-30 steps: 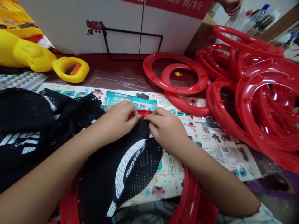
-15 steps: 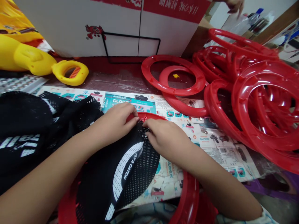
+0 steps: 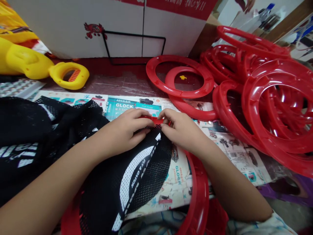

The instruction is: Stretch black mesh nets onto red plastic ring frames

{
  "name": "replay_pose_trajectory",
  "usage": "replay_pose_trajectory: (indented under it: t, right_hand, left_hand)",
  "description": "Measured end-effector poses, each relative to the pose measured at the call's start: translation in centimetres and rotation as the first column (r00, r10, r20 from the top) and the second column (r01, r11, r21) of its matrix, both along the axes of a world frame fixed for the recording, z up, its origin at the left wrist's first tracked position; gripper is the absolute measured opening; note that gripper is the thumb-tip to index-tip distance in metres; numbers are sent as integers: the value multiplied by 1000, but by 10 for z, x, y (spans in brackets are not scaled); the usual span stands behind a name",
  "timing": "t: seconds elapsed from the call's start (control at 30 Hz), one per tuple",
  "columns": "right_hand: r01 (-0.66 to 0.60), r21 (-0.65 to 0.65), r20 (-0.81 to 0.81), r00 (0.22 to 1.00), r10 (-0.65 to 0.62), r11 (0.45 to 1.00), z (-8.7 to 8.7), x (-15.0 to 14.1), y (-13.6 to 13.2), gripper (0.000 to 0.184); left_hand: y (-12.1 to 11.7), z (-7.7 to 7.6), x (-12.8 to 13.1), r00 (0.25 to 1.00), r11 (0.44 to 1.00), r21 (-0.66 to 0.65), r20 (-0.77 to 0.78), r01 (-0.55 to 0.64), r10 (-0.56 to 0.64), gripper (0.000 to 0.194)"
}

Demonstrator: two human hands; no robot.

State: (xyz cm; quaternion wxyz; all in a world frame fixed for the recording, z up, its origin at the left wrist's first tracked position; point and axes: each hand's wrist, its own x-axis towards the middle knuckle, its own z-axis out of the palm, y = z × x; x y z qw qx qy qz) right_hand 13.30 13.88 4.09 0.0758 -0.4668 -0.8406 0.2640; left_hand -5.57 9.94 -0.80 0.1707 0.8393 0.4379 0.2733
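A red plastic ring lies in front of me on the printed sheet, its far rim showing between my hands. Across it is spread black mesh fabric with a white band lettered "FLY & CATCH", folded along a slanting line. My left hand is closed at the ring's far rim, fingertips pinching the fabric edge there. Just to its right, my right hand pinches the same edge with thumb and fingers bent. The fingertips partly cover the spot where fabric meets rim.
More black mesh pieces are heaped at left. Red rings pile up at right, two overlapping farther back. A yellow plastic part with a loop handle lies back left. A white carton and black wire frame stand behind. Another person's hand shows top right.
Both hands have shifted slightly right along the far rim, taking the fabric edge with them. The fabric's white strip now reaches up near the rim, and the fingertips are closer to the red plastic.
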Motion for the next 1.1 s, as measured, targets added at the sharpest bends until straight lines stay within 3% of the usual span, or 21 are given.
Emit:
replay_pose_trajectory:
  t: [0.3, 0.6, 0.67, 0.77, 0.9, 1.0, 1.1]
  right_hand:
    - [16, 8, 17, 1000, -16, 1000, -3, -2, 3, 19]
    - [-42, 89, 114, 993, 31, 995, -10, -5, 3, 24]
    - [-40, 129, 164, 986, 19, 991, -4, -5, -1, 26]
    - [8, 159, 240, 970, -47, 987, 13, -4, -10, 16]
    - [-68, 2, 443, 894, 60, 998, 28, -4, -24, 26]
    - [-96, -13, 543, 835, 87, 995, 19, -9, -31, 25]
    - [-80, 65, 540, 841, 33, 995, 4, -16, -31, 23]
  left_hand:
    - [1, -8, -3, 1000, 1000, 17, -3, 5, -5, 31]
    - [0, -18, 1, 990, 995, 93, -131, -45, 57, 35]
    - [-1, -15, -2, 990, 998, 52, -131, -44, 50, 36]
    - [-1, -4, -11, 994, 994, -111, -111, -18, 6, 32]
    - [4, 6, -32, 984, 952, -273, -143, -139, 102, 32]
    - [7, 4, -47, 965, 942, -274, -228, -193, 131, 27]
    - [6, 0, -56, 932, 943, -236, -331, -235, 149, 26]
